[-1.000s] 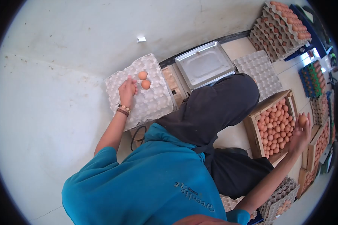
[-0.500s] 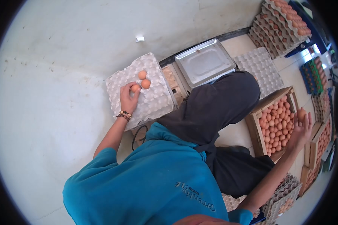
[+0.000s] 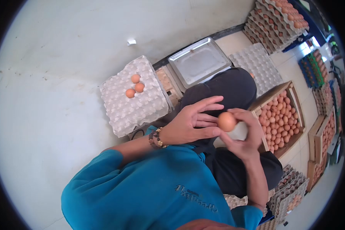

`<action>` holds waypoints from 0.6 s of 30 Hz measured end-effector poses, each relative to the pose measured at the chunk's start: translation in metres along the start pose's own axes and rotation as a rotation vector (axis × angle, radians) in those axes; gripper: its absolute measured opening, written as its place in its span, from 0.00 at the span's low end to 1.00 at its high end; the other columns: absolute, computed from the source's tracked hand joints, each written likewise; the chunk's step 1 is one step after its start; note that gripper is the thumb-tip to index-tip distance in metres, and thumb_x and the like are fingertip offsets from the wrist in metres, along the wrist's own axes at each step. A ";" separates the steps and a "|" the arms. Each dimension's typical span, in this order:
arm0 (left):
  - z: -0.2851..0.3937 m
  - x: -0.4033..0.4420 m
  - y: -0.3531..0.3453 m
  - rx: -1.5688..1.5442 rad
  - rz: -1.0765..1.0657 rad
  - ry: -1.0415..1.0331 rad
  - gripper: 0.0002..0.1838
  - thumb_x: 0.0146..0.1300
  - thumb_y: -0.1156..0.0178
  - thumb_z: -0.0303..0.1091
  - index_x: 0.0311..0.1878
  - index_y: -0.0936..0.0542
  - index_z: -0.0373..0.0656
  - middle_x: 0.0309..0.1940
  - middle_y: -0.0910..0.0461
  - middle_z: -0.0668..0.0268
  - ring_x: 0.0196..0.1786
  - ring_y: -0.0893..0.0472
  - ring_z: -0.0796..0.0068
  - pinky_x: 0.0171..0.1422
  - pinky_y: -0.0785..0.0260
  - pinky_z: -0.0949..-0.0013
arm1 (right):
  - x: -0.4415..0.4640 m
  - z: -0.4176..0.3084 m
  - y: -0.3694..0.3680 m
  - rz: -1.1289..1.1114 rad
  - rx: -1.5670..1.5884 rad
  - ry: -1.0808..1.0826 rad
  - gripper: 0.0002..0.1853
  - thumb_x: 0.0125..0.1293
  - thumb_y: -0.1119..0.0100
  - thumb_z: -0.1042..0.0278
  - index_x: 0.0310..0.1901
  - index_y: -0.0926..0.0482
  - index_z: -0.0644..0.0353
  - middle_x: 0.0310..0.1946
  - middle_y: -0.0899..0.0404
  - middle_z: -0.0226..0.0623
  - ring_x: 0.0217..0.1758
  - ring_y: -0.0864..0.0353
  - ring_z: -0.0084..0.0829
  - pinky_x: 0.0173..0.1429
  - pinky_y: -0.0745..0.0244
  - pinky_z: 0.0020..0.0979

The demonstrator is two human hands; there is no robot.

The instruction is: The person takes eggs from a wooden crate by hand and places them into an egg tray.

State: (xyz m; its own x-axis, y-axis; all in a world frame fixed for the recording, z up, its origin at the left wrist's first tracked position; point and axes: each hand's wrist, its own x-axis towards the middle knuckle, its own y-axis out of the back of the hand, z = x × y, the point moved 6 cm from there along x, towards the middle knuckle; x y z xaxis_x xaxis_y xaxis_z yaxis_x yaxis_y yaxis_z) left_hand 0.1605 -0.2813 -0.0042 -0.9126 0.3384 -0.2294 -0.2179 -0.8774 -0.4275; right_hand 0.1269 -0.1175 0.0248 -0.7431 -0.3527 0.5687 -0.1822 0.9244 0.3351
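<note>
In front of my lap, my right hand (image 3: 246,134) pinches a brown egg (image 3: 227,122) between thumb and fingers. My left hand (image 3: 191,123), a beaded bracelet on its wrist, reaches to the egg's left side with its fingers spread; whether its fingertips touch the shell I cannot tell. Three brown eggs, one of them the lowest egg (image 3: 130,93), sit close together on a stack of grey egg trays (image 3: 142,111) at the left. To the right, a wooden crate (image 3: 267,100) is full of loose brown eggs (image 3: 278,120).
A metal scale pan (image 3: 199,63) lies beside the wall. Past my knee is another grey tray (image 3: 257,65), with an egg (image 3: 252,75) partly hidden at its edge. Tall stacks of filled trays (image 3: 274,27) and more wooden crates (image 3: 317,138) stand at the right.
My left hand has let go of the egg on the tray stack and moved right to my lap. My right hand has brought its egg from over the crate to meet it.
</note>
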 end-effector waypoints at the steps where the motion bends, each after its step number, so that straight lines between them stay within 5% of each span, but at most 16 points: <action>1: -0.005 0.003 -0.001 0.034 -0.002 0.003 0.39 0.64 0.31 0.26 0.75 0.38 0.38 0.66 0.27 0.54 0.64 0.22 0.67 0.69 0.28 0.64 | -0.002 -0.001 -0.006 -0.064 -0.049 0.052 0.28 0.47 0.18 0.70 0.48 0.23 0.65 0.42 0.16 0.48 0.44 0.14 0.42 0.47 0.17 0.35; 7: -0.017 0.002 0.015 0.087 0.027 0.006 0.35 0.61 0.31 0.22 0.71 0.32 0.33 0.63 0.24 0.57 0.62 0.21 0.71 0.67 0.27 0.67 | -0.003 -0.001 -0.018 -0.084 -0.057 0.070 0.27 0.48 0.19 0.69 0.48 0.22 0.66 0.46 0.17 0.50 0.42 0.15 0.45 0.44 0.17 0.35; 11: 0.005 -0.011 0.071 0.077 0.230 -0.175 0.30 0.61 0.31 0.24 0.66 0.28 0.31 0.58 0.21 0.59 0.60 0.20 0.71 0.66 0.27 0.67 | 0.001 0.013 0.014 0.051 -0.038 -0.057 0.30 0.50 0.21 0.72 0.54 0.24 0.66 0.50 0.18 0.47 0.41 0.15 0.34 0.42 0.18 0.29; 18: 0.043 -0.097 0.255 0.892 0.940 -0.343 0.25 0.61 0.29 0.28 0.61 0.24 0.37 0.52 0.18 0.61 0.52 0.18 0.74 0.56 0.24 0.71 | -0.027 0.085 0.157 0.592 -0.134 -0.432 0.16 0.73 0.46 0.76 0.61 0.27 0.66 0.48 0.18 0.44 0.43 0.17 0.26 0.49 0.21 0.25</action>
State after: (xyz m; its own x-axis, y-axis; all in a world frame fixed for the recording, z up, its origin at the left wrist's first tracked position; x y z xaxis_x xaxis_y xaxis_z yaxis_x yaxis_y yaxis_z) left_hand 0.1788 -0.5529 -0.0536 -0.8511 -0.4979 0.1664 0.5060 -0.6935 0.5128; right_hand 0.0635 0.0492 -0.0018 -0.8846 0.3127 0.3461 0.3865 0.9068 0.1685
